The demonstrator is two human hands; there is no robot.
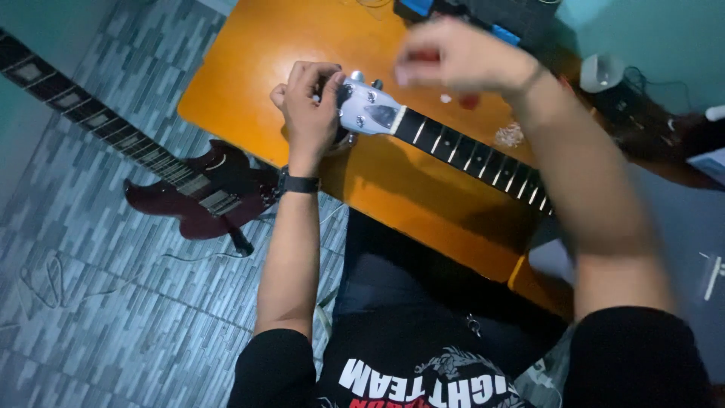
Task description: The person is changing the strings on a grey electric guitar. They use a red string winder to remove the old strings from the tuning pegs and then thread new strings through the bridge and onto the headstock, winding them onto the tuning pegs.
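The guitar headstock [368, 108] is steadied on the orange table [249, 68] by the left hand [308, 109], fingers clenched around its end; the blurred right hand [461, 57] is raised above, its grip indiscernible.

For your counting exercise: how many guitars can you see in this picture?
2. A dark red guitar lies on the floor at left; a second guitar's neck lies across the orange table, its body hidden.

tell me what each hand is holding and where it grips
The left hand grips the guitar headstock at its end, by the tuning pegs. The right hand is raised and blurred; whether it holds anything cannot be told.
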